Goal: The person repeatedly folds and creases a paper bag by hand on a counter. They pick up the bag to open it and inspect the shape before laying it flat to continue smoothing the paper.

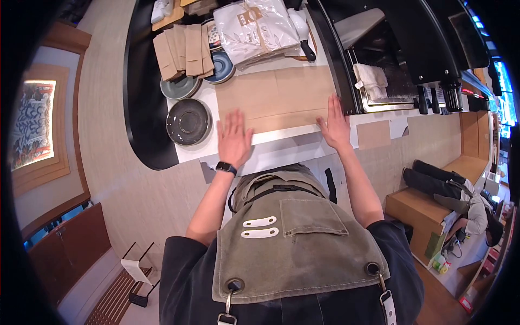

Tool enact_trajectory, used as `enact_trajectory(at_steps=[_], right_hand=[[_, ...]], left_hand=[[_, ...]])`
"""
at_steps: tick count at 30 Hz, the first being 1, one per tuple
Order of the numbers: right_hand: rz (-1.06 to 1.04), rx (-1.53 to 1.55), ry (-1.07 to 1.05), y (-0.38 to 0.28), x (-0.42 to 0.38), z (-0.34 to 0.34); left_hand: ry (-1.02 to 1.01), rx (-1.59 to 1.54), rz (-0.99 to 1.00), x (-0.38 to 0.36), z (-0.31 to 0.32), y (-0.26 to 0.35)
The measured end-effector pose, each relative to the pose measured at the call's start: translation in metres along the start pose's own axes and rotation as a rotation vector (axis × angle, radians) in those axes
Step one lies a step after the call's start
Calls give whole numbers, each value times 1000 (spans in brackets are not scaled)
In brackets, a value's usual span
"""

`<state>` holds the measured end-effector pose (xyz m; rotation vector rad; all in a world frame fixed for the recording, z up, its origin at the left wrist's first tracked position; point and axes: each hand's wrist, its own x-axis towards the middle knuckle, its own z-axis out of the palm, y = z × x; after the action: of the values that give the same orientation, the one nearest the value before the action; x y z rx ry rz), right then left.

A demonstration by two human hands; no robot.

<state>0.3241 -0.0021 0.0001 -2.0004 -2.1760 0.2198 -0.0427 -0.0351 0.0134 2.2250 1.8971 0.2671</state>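
A large sheet of brown paper (pixel 276 95) with fold lines lies flat on the white counter. My left hand (pixel 234 140), with a dark watch at the wrist, rests at its lower left corner, fingers spread. At the lower right corner is my right hand (pixel 335 124), fingers stretched out and thumb apart, touching the paper's edge. Neither hand grasps anything. Left of the sheet sits a dark round plate (pixel 188 122), nearest to my left hand.
Folded brown paper pieces (pixel 184 51) lie over a grey-green plate (pixel 180 88) and a blue plate (pixel 220 67). Behind the sheet are a plastic-wrapped package (pixel 257 32) and a black-handled tool (pixel 307 50). A cloth (pixel 371 81) hangs at the black machine. A person sits far right.
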Motion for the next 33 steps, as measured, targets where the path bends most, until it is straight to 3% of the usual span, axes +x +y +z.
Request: enact_trajectory(at_steps=[4, 7, 9, 11, 14, 15, 18, 19, 22, 23, 26, 28, 30, 33], right_hand=[[28, 32, -59, 0, -1, -4], [3, 19, -56, 4, -16, -9], [-39, 9, -19, 11, -30, -6], [-39, 2, -65, 14, -42, -9], [-27, 8, -93, 12, -46, -11], [-28, 11, -102, 8, -50, -12], [-39, 8, -106, 3, -48, -14], [-50, 6, -107, 0, -49, -14], [-67, -17, -102, -2, -48, -15], [-72, -26, -99, -2, -49, -15], [-50, -52, -104, 0, -51, -13], [-2, -57, -131, 2, -49, -8], [-25, -56, -97, 3, -52, -7], [-60, 56, 3, 0, -55, -13]], left_hand=[[40, -82, -144, -16, 1, -23], [58, -144, -140, -26, 2, -29], [144, -413, -165, -46, -16, -28], [187, -716, -407, -74, -35, -25], [-257, -726, -767, -92, -58, -33], [-280, -792, -723, -104, -25, -52], [-136, -1458, -803, -101, 20, -49], [-168, -1657, -734, -95, 23, -47], [-178, -1514, -700, -72, 3, -25], [-68, -1567, -766, -68, -3, -17], [-84, -1336, -731, -72, 29, -35], [-6, -1460, -764, -65, -15, -9], [-17, -1537, -818, -56, -21, -9], [102, -1241, -550, -29, -33, -11]])
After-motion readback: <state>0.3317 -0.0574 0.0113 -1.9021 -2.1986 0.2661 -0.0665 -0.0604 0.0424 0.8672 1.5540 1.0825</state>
